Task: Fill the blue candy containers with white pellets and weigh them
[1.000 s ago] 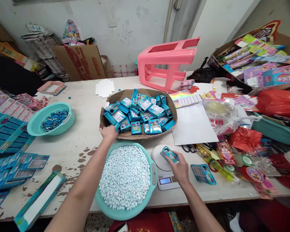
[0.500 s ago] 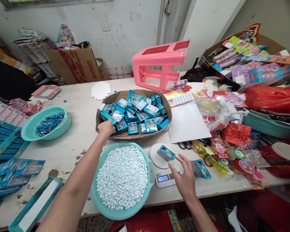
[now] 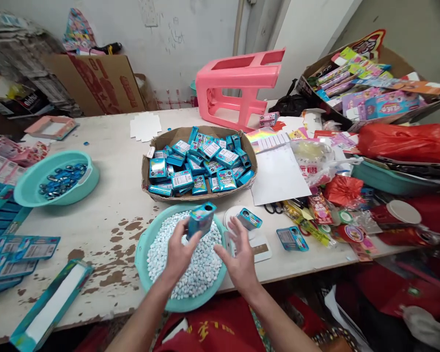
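Over one round turquoise plastic basin (image 3: 142,259), filled with small white and pale-blue candies (image 3: 207,269), which are too many to count, I see two bare hands of one person. The left hand (image 3: 179,252) is closed around one small blue printed box (image 3: 201,218), which it holds tilted above the candies. The right hand (image 3: 240,259) is wide, with its fingers spread, at the right edge of the basin. Near its fingertips one second blue box (image 3: 252,219) lies on the round white plate of one kitchen scale (image 3: 262,248); whether the fingers touch this box, I cannot tell. One third blue box (image 3: 292,238) lies flat on the pale, brown-patched bench (image 3: 110,205), to the right of the scale.

Just behind the basin stands one brown oval cardboard tray (image 3: 145,176), and it carries a heap of similar blue boxes (image 3: 205,164), surely more than fifteen, but the lower ones are hidden. At left I notice one other turquoise plastic basin (image 3: 71,196) with many shiny blue wrapped pieces (image 3: 62,180). Farther back, one pink plastic stool (image 3: 238,78) lies on its side. Beside the cardboard tray rests one white paper sheet (image 3: 278,178), with one pair of black-handled scissors (image 3: 273,209) at its front edge.
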Available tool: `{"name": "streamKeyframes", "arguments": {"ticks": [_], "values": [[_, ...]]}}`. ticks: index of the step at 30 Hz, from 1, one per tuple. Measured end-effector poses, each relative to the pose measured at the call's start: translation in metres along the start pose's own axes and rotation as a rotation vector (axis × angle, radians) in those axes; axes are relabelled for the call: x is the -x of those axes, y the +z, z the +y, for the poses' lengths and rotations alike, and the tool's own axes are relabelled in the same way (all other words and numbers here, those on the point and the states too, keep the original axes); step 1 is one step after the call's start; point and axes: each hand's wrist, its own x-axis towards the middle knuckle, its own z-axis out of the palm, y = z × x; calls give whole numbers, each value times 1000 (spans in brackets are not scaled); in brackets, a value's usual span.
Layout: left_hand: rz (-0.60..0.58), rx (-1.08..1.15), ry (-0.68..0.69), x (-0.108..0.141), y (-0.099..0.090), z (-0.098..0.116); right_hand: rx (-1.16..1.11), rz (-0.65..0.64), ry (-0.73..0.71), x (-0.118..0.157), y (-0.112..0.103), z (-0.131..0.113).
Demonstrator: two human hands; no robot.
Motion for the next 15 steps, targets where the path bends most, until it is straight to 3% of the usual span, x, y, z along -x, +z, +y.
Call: {"name": "streamKeyframes", "arguments": {"ticks": [1,3,5,6,8,10,12,15], "values": [[-7,-89,82,13,8,0,-70,-13,63,4,4,0],[-155,-197,247,34,14,-2,-162,9,205,10,7,3],[-247,-258,320,37,3,-13,-195,67,320,15,4,7],[-224,-314,314,32,-7,-23,-198,56,353,18,2,8],[-17,-533,220,8,-27,-50,-195,-95,388,26,-2,9],[-41,-767,139,-19,-37,-80,-185,-335,424,38,1,7],[-84,-936,44,-39,-32,-103,-178,-510,456,49,6,5],[-147,-1012,-45,-47,-13,-116,-152,-548,457,55,13,3]]}}
